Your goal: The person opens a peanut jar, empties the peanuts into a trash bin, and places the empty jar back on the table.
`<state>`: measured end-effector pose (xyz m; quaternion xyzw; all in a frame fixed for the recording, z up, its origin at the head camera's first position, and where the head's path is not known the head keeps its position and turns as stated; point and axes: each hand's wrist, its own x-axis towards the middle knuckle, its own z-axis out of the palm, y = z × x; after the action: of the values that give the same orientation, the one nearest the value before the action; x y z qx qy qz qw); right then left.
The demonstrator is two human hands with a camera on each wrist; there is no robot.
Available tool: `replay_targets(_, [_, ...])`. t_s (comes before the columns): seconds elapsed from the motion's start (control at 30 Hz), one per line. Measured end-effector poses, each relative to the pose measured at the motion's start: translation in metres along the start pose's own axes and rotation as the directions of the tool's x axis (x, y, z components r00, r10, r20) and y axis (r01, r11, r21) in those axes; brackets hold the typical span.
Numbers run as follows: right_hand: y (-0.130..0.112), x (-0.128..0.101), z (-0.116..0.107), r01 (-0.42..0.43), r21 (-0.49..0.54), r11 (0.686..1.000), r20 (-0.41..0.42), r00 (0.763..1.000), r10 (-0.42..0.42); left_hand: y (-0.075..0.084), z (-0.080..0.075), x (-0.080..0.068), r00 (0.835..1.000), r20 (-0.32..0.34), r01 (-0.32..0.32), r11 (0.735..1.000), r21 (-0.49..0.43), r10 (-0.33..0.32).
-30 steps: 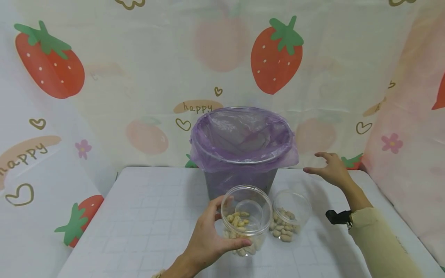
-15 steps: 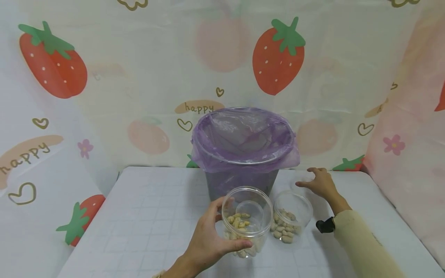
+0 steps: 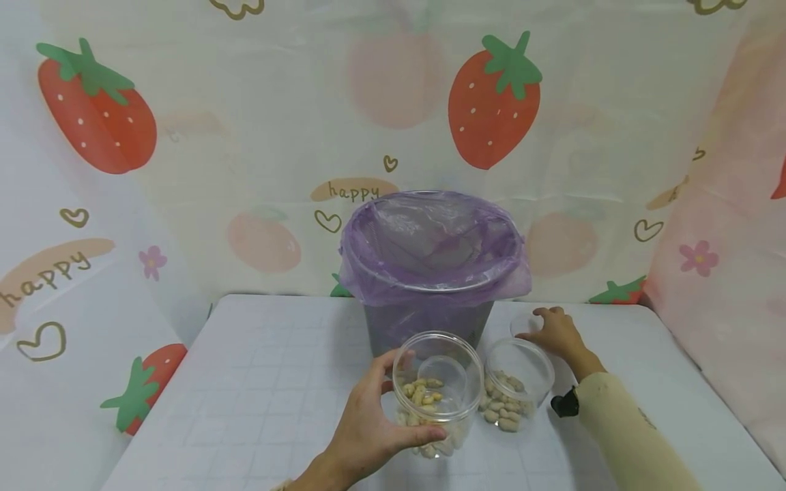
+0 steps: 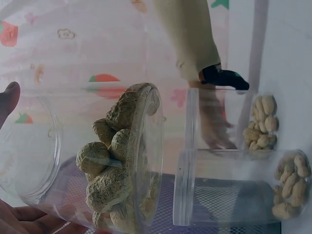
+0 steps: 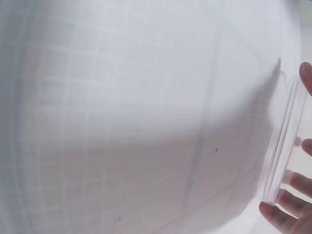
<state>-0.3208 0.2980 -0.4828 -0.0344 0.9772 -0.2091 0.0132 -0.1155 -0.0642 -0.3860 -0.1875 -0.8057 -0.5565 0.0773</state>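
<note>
My left hand (image 3: pixel 371 423) grips a clear plastic jar (image 3: pixel 457 406) round its side, thumb across the front. Peanuts (image 4: pixel 108 187) lie in its lower part. Just right of it, a second clear jar (image 3: pixel 537 375) stands on the table with peanuts (image 3: pixel 505 417) at its base. Behind that is a third clear jar (image 5: pixel 280 146), whose peanuts (image 4: pixel 263 114) show in the left wrist view. My right hand (image 3: pixel 560 334) curves round the third jar's rim, thumb on the near side and fingers on the far side. Its palm side is mostly out of the right wrist view.
A grey mesh bin (image 3: pixel 399 326) lined with a purple plastic bag (image 3: pixel 362 286) stands behind the held jar. The white table (image 3: pixel 258 395) ends at a strawberry-printed cloth (image 3: pixel 276 136) behind and at the sides.
My right hand has come down and left from beside the bin to the rear jar, fingers now around its rim. The left hand and its jar have hardly moved.
</note>
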Motion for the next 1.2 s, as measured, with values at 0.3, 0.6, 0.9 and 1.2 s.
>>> replay_targets(0.3, [0.002, -0.004, 0.003, 0.013, -0.013, 1.0, 0.024, 1.0, -0.012, 0.0, 0.0, -0.001, 1.0, -0.003, -0.006, 1.0, -0.003, 0.006])
replay_targets(0.6, [0.004, -0.004, 0.006, 0.03, -0.009, 1.0, -0.005, 1.0, -0.03, 0.0, 0.0, -0.001, 1.0, 0.002, 0.001, 1.0, -0.008, -0.001])
replay_targets(0.9, [0.008, -0.007, -0.015, 0.012, 0.082, 0.997, -0.032, 0.999, -0.01, 0.001, -0.001, -0.001, 1.0, 0.0, 0.004, 1.0, -0.012, -0.004])
replay_targets(1.2, [0.01, -0.015, -0.041, 0.028, 0.114, 0.993, -0.071, 0.997, -0.02, 0.0, -0.001, -0.001, 1.0, -0.007, 0.019, 1.0, -0.003, -0.019])
